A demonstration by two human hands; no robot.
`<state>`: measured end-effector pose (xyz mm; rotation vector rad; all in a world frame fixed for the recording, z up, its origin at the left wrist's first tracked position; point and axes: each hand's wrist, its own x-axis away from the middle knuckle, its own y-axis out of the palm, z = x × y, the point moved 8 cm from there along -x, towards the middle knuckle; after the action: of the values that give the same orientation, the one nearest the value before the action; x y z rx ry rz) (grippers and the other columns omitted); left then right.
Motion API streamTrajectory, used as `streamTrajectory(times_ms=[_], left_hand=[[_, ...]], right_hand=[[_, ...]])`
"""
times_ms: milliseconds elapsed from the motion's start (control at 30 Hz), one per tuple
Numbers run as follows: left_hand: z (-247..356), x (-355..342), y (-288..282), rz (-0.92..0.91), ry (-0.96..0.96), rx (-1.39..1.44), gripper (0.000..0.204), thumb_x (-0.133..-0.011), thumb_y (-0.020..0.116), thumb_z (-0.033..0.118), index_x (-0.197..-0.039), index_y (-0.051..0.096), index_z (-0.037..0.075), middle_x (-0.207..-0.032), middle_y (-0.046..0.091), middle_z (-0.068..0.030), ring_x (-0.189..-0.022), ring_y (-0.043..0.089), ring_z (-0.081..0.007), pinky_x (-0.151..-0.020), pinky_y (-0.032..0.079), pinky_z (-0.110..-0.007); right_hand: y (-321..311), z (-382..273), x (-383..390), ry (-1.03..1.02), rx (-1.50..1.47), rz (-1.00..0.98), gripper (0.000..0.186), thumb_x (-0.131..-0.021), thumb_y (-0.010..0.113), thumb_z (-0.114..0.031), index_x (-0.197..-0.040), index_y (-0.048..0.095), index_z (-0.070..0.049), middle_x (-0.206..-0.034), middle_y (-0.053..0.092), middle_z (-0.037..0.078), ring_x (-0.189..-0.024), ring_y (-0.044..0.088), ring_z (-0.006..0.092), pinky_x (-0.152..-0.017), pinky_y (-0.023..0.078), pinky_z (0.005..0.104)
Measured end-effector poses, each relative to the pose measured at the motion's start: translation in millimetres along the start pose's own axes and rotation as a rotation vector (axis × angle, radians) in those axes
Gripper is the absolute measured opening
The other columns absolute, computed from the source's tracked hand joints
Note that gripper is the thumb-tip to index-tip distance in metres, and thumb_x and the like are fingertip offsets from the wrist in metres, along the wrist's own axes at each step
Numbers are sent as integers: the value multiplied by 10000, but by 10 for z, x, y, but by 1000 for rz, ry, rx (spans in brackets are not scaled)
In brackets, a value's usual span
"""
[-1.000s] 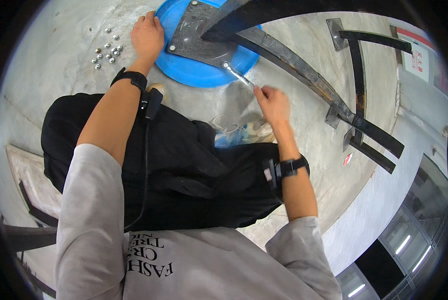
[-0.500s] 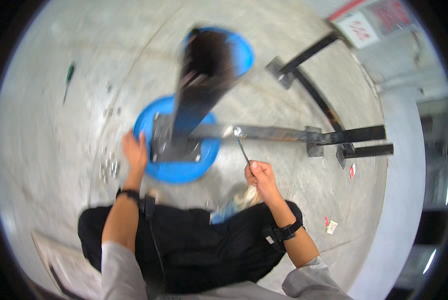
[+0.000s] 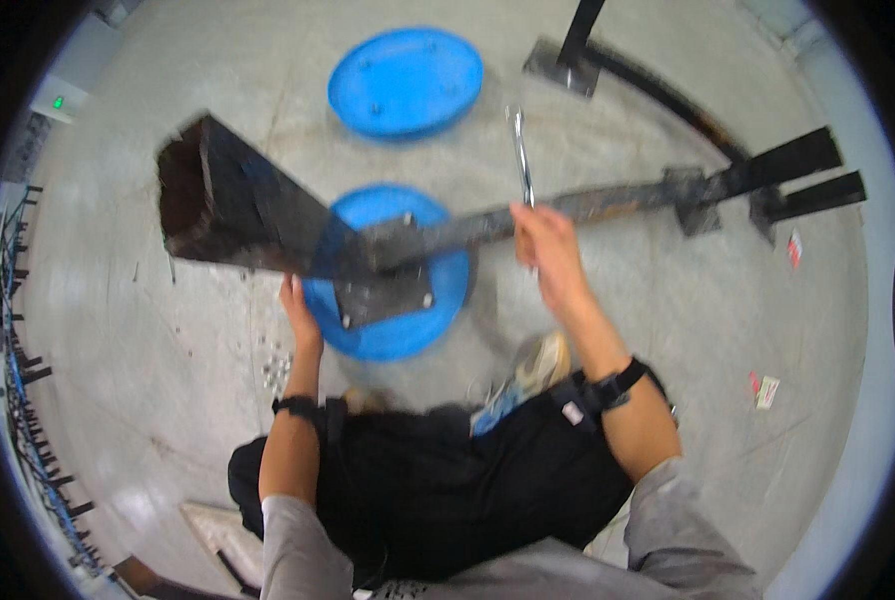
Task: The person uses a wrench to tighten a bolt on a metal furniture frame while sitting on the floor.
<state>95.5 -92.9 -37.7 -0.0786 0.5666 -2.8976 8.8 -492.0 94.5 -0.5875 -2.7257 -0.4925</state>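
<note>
In front of me stands a black metal post (image 3: 258, 205) with a square base plate (image 3: 383, 300), bolted on a round blue disc (image 3: 448, 305). A long horizontal metal bar (image 3: 608, 205) joins it from the right. My right hand (image 3: 553, 255) is closed round the lower end of a shiny wrench (image 3: 523, 160), whose head points away from me above the bar. At the disc's left rim, beneath the leaning post, my left hand (image 3: 303, 320) has its fingers stretched out; the post partly covers them. Bolt heads show at the plate's corners.
A second blue disc (image 3: 406, 85) lies farther off on the floor. More black metal frame parts (image 3: 658, 100) stand at the far right. Small loose hardware (image 3: 278, 370) is scattered beside my left forearm. Small paper scraps (image 3: 766, 390) lie to the right.
My view has shifted, and the post now leans to the left in it, uncovering the far blue disc. The wrench has come off the bar area and is raised in my right hand.
</note>
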Motion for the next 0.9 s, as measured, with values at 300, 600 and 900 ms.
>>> streamTrajectory(times_ms=[300,600,900], left_hand=[[905,477,145,-9,145,-340,170,-830,548,161,-909,536,11,-840,573,-91,-754,540,-176,-658,421,-289],[1485,1157,1545,-587,598,-485,198,-685,642,40,-865,577,-12,-770,568,-150,-695,568,-285,-640,448,-337],[1372,1102,1655,-635,493,-858,188,-754,621,170,-750,550,-4,-726,587,-179,-679,573,-364,-608,450,-424]], right_hand=[[146,-252,39,-59,145,-58,270,-833,572,-232,-624,450,-113,-546,307,-90,-475,238,17,-437,186,201],[130,-227,31,-161,229,-119,335,-778,593,-293,-591,540,-20,-506,420,-37,-492,369,58,-446,282,239],[142,-301,-22,-242,334,-78,357,-719,605,-319,-663,581,33,-510,495,77,-492,457,136,-501,380,302]])
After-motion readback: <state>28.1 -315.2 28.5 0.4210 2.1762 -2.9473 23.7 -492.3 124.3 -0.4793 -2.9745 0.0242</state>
